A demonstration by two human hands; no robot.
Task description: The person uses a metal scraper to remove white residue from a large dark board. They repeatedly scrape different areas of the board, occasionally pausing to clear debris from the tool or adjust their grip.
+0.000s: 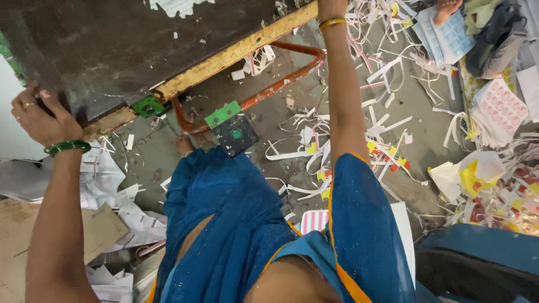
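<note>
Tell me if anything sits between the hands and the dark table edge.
Nothing visible does. The left hand already grips the dark table at its corner, and the right hand rests on the yellow edge strip, partly cut off by the frame's top.

From my remote feed: a dark brown table (112, 45) edged in chipped yellow, an orange-red pipe frame (281, 84), green bangle (67, 147), blue sari (224, 224), white paper strips (393, 123) on the grey floor (415, 112).

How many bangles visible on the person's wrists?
2. A green bangle on the left wrist by the table's corner; a yellow-orange bangle on the right wrist at the top edge. Others may be out of frame.
</note>
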